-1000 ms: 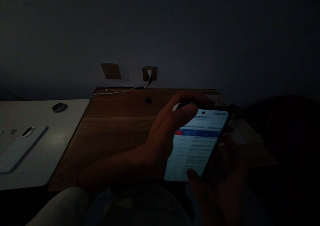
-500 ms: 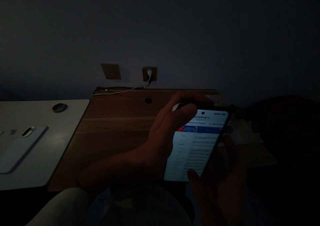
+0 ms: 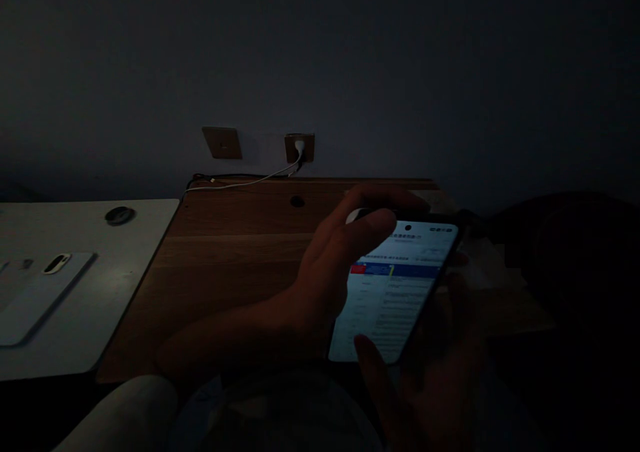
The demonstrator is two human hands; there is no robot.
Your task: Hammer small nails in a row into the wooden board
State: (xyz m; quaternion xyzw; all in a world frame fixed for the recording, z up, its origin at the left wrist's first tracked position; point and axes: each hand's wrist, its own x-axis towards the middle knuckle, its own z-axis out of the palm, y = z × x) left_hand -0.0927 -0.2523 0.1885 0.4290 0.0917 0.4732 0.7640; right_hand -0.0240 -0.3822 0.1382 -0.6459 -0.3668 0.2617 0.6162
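Note:
A lit smartphone (image 3: 395, 292) is held up, tilted, in front of the desk. Its screen carries rows of small text with a red and a blue band near the top. My left hand (image 3: 327, 265) grips the upper left of the phone, thumb over the front corner and fingers behind the top edge. Along the lower right is my right hand (image 3: 430, 385), its thumb over the bottom of the screen and its fingers around the dim right edge. How firmly those right fingers press on the phone is hidden by the dark.
A wooden desk (image 3: 225, 252) stands against the wall, with a white table (image 3: 95, 305) to its left. On the white table lie a pale phone-shaped item (image 3: 55, 292) and a dark round piece (image 3: 119, 215). A white cable (image 3: 250, 182) runs from a wall socket (image 3: 306, 152).
The right thumb has moved left across the bottom of the screen. The page on the screen has shifted down slightly, while the left hand has kept its hold.

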